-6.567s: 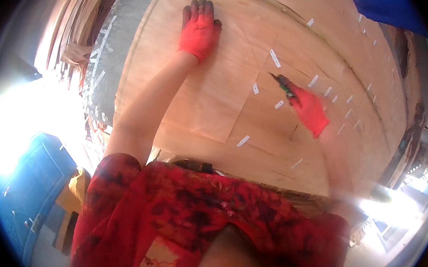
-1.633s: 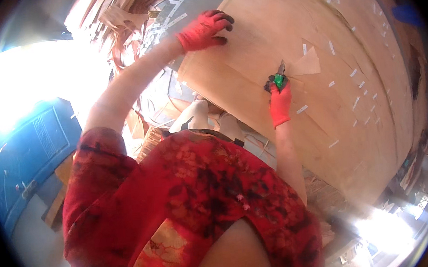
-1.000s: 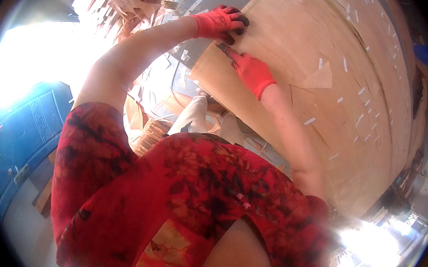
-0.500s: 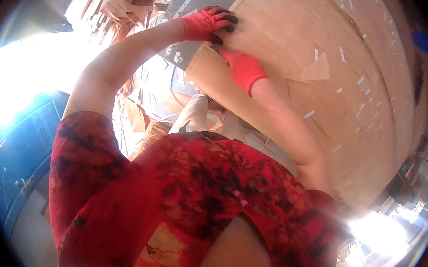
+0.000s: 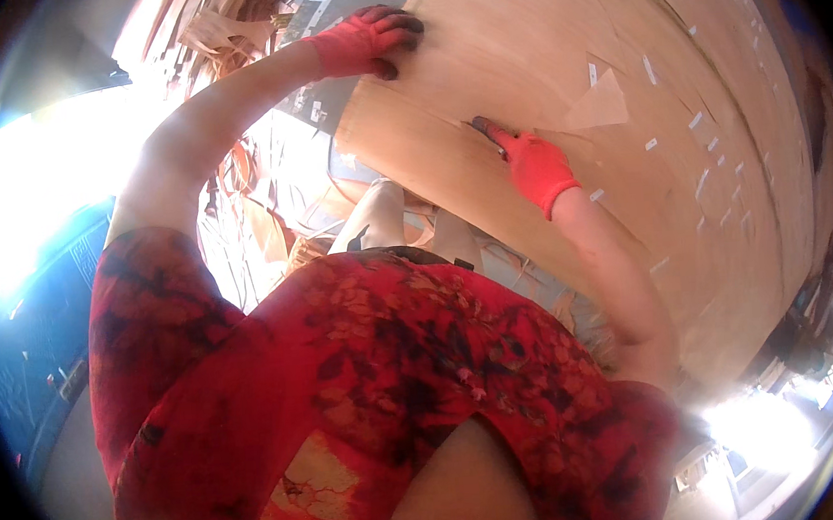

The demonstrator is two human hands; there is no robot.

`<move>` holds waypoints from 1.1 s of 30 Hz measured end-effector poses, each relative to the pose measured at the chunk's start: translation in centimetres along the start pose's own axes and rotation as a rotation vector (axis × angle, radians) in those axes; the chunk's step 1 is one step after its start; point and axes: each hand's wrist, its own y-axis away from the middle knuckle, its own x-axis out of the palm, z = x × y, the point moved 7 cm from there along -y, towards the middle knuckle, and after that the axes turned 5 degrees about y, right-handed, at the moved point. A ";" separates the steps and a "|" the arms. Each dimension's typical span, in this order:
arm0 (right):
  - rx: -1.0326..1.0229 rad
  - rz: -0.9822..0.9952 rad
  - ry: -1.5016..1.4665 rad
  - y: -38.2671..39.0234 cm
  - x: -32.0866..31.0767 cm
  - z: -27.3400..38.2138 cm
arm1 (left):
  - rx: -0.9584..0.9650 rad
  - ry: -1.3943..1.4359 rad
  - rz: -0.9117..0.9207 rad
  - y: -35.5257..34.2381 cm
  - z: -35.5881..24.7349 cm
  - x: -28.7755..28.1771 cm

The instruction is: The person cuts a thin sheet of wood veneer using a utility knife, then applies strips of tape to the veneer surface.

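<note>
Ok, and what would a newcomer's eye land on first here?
Likely the red-gloved left hand at the upper left edge of the wood veneer sheet, and the matching right hand lower and farther right. Then the red patterned shirt filling the lower middle.

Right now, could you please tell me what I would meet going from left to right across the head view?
Blue box-shaped object → red-gloved left hand → red-gloved right hand → pale triangular wood-coloured piece.
</note>
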 end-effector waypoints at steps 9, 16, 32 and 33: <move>0.047 0.081 0.098 4.3 1.0 -7.9 | -0.014 -0.025 0.016 0.1 0.1 0.1; 0.067 0.112 0.019 7.2 0.9 -12.1 | -0.044 -0.032 0.036 -0.3 -0.1 0.0; -0.165 -0.771 0.092 -1.9 -6.6 -0.6 | -0.071 0.006 -0.024 0.4 -0.2 -0.5; -0.095 -0.806 0.108 -1.3 -6.4 -2.3 | -0.054 0.014 -0.024 0.3 -0.4 -0.5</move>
